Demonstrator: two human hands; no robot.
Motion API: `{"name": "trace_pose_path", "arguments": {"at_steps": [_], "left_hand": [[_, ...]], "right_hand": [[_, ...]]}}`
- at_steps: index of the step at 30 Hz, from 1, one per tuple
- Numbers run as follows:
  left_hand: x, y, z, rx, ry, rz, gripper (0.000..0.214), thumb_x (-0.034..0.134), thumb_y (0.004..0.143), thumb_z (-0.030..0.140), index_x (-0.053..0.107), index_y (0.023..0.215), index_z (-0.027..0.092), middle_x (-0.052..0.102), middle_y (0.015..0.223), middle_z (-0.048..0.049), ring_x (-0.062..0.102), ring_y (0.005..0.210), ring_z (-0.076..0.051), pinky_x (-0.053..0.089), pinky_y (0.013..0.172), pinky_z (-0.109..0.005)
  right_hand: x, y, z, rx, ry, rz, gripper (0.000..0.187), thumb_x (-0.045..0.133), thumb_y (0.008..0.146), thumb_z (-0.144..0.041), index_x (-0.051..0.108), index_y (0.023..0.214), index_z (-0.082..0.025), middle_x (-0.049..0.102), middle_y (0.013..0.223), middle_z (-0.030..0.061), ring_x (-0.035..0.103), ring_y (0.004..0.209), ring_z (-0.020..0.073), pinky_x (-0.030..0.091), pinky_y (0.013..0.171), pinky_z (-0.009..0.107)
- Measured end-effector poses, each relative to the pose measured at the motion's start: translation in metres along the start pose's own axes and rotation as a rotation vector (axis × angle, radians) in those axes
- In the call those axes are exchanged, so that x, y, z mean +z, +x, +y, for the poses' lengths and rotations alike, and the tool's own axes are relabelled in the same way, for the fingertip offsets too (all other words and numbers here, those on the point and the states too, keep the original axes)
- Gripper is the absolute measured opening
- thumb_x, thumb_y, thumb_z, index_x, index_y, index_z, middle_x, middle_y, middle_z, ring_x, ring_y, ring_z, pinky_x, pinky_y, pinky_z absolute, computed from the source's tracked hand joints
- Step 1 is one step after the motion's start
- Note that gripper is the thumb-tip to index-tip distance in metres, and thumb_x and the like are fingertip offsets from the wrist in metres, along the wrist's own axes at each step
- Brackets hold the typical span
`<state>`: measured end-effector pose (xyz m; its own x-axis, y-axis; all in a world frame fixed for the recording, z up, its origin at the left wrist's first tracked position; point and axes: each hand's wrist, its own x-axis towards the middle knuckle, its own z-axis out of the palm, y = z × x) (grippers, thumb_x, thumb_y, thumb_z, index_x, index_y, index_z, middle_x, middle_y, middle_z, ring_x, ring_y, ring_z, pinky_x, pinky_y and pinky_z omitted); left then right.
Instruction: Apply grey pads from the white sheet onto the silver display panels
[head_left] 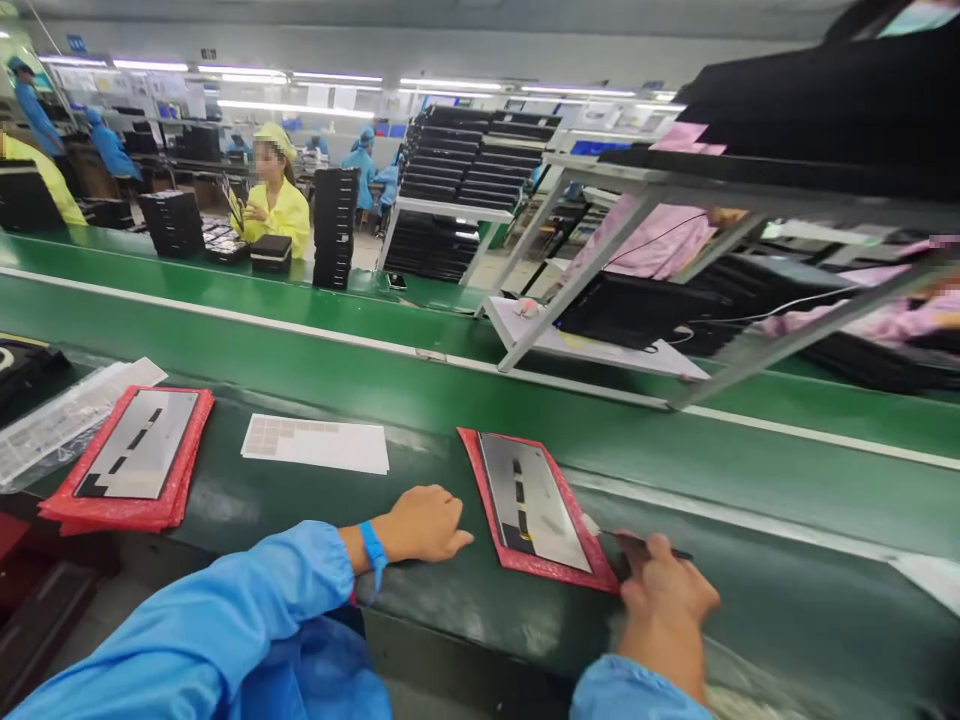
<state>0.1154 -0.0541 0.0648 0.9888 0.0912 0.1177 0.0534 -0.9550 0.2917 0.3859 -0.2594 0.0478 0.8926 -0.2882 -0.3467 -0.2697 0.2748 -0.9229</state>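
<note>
My left hand [424, 525] rests in a loose fist on the dark green bench [217, 505], just left of a flat grey panel with black marks [532, 505]. That panel lies on a red foam sheet [589, 550]. My right hand [664, 600] grips a thin black tool [660, 548] at the sheet's right edge. A blue band [373, 553] circles my left wrist. Farther left lie a white printed sheet [315, 443] and a second grey panel [139, 445] on red foam [127, 515].
A green conveyor belt [420, 385] runs behind the bench. A metal rack [592, 260] holding dark panels stands at right, with a person in pink [645, 245] beyond it. Stacked black panels [335, 228] stand near a co-worker in yellow [277, 195]. Clear plastic wrap [60, 430] lies at far left.
</note>
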Motion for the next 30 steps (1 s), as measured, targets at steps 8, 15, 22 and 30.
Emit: {"name": "trace_pose_path", "arguments": {"at_steps": [8, 15, 22, 30], "left_hand": [[0.032, 0.040, 0.051, -0.065, 0.010, -0.010, 0.069, 0.038, 0.114, 0.053, 0.051, 0.158, 0.002, 0.050, 0.169, -0.0287, 0.041, 0.163, -0.042, 0.034, 0.131, -0.074], [0.022, 0.010, 0.030, -0.098, 0.014, -0.016, 0.066, 0.034, 0.116, 0.052, 0.053, 0.162, 0.009, 0.048, 0.175, -0.0234, 0.040, 0.166, -0.038, 0.034, 0.132, -0.076], [-0.004, -0.101, 0.005, -0.135, 0.045, -0.063, 0.067, 0.032, 0.118, 0.053, 0.045, 0.167, 0.009, 0.045, 0.178, -0.0185, 0.036, 0.170, -0.032, 0.032, 0.137, -0.069], [-0.028, -0.171, 0.017, -0.187, 0.174, -0.048, 0.066, 0.033, 0.119, 0.050, 0.050, 0.165, 0.006, 0.048, 0.177, -0.0177, 0.042, 0.167, -0.031, 0.035, 0.134, -0.057]], "right_hand": [[-0.005, -0.011, 0.022, 0.090, -0.071, -0.276, 0.030, 0.071, 0.111, -0.029, 0.056, 0.096, -0.008, 0.057, 0.086, 0.0018, 0.060, 0.078, 0.0080, 0.059, 0.076, 0.019], [-0.021, -0.052, 0.038, 0.098, -0.076, -0.391, 0.038, 0.074, 0.109, -0.039, 0.054, 0.096, -0.009, 0.064, 0.090, 0.0061, 0.065, 0.077, 0.0102, 0.059, 0.071, 0.019], [-0.058, -0.140, 0.067, 0.142, -0.050, -0.470, 0.066, 0.100, 0.069, -0.044, 0.047, 0.097, -0.015, 0.068, 0.090, 0.0109, 0.071, 0.078, 0.0190, 0.066, 0.077, 0.027], [-0.076, -0.212, 0.057, 0.114, -0.136, -0.546, 0.079, 0.106, 0.047, -0.051, 0.056, 0.094, -0.012, 0.065, 0.085, 0.0129, 0.071, 0.074, 0.0273, 0.069, 0.073, 0.038]]}}
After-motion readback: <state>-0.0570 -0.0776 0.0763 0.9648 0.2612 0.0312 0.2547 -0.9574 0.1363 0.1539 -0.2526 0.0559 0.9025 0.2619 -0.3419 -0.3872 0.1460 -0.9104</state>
